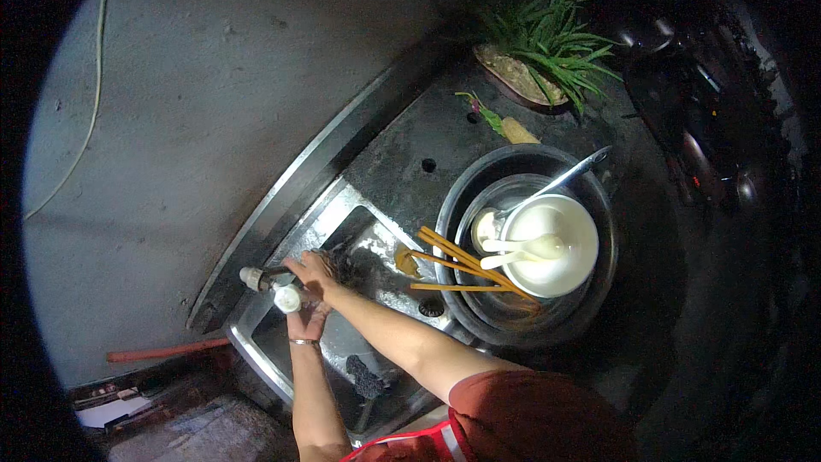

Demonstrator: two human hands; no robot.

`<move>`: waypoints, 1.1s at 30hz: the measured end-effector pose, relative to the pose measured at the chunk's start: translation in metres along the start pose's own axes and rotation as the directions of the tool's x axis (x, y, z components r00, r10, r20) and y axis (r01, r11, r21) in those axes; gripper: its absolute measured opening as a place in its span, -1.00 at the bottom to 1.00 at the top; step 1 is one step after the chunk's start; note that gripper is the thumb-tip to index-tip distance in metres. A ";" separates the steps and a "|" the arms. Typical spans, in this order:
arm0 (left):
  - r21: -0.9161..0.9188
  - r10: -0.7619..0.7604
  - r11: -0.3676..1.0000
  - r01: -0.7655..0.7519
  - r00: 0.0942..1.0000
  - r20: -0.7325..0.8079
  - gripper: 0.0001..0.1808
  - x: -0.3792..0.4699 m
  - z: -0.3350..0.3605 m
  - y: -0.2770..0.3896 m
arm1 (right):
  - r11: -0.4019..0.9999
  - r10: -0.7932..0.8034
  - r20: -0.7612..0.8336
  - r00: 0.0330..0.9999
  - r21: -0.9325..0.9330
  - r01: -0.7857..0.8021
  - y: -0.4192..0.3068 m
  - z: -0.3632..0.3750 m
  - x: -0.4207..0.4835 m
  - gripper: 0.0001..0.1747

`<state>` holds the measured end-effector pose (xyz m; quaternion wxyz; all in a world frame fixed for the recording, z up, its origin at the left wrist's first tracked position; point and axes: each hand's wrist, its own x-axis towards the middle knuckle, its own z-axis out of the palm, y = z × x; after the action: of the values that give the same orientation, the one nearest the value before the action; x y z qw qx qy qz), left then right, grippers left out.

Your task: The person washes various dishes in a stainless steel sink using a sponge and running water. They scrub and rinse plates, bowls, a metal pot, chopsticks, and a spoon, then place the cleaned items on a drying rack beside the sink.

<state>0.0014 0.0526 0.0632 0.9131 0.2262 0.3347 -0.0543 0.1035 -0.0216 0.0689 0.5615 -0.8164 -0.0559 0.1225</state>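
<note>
Over a stainless steel sink (pixel 256 366), both of my hands are close together beside a faucet (pixel 255 278) with a round white top. My right hand (pixel 315 273) is just past the spout, its fingers bent. My left hand (pixel 310 321), with a band at the wrist, is under the white round part (pixel 287 299), palm partly hidden by it. Whether either hand holds something cannot be told. A dark mesh scrubber (pixel 365 377) lies in the sink. To the right, a metal basin (pixel 606 289) holds a white bowl (pixel 580 250) with white spoons (pixel 539 248), a ladle (pixel 571 173) and several wooden chopsticks (pixel 455 263).
A potted green plant (pixel 545 45) stands at the counter's back right, near a pale root vegetable (pixel 518 131) with leaves. A wall with a raised metal ledge (pixel 301 160) borders the sink. A red pipe (pixel 167 351) lies at the lower left.
</note>
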 end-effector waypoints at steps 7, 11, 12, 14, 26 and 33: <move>-0.070 -0.058 0.996 0.061 0.998 0.036 -0.58 0.023 -0.019 -0.010 | 0.969 -0.010 0.413 0.910 0.227 -0.093 -0.038 -0.020 -0.105 -0.74; -0.075 -0.061 0.996 0.051 0.989 -0.137 -0.59 0.016 0.024 -0.032 | 0.998 0.052 0.338 0.940 0.003 -0.057 -0.009 -0.033 -0.070 -0.76; -0.094 -0.052 0.995 0.038 0.988 -0.144 -0.60 0.017 0.028 -0.033 | 0.974 0.187 0.350 0.918 0.053 -0.218 -0.012 -0.049 -0.047 -0.73; -0.139 -0.087 0.986 0.094 0.994 0.060 -0.49 0.031 0.019 -0.025 | 0.993 0.117 0.450 0.886 -0.036 -0.112 0.038 -0.019 -0.028 -0.45; 0.010 -0.198 0.980 0.198 0.974 0.107 -0.07 -0.014 0.007 -0.005 | 0.974 -0.221 0.529 0.819 0.080 0.211 -0.040 -0.051 -0.105 -0.59; 0.035 0.082 0.996 -0.077 0.982 -0.169 -0.65 0.012 0.018 -0.052 | 0.904 -0.226 0.084 0.971 -0.354 0.241 -0.010 -0.063 -0.045 -0.66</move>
<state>0.0083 -0.0010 0.0484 0.8792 0.2561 0.4017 -0.0031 0.0776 -0.0852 0.1058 0.4109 -0.8905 -0.1862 0.0589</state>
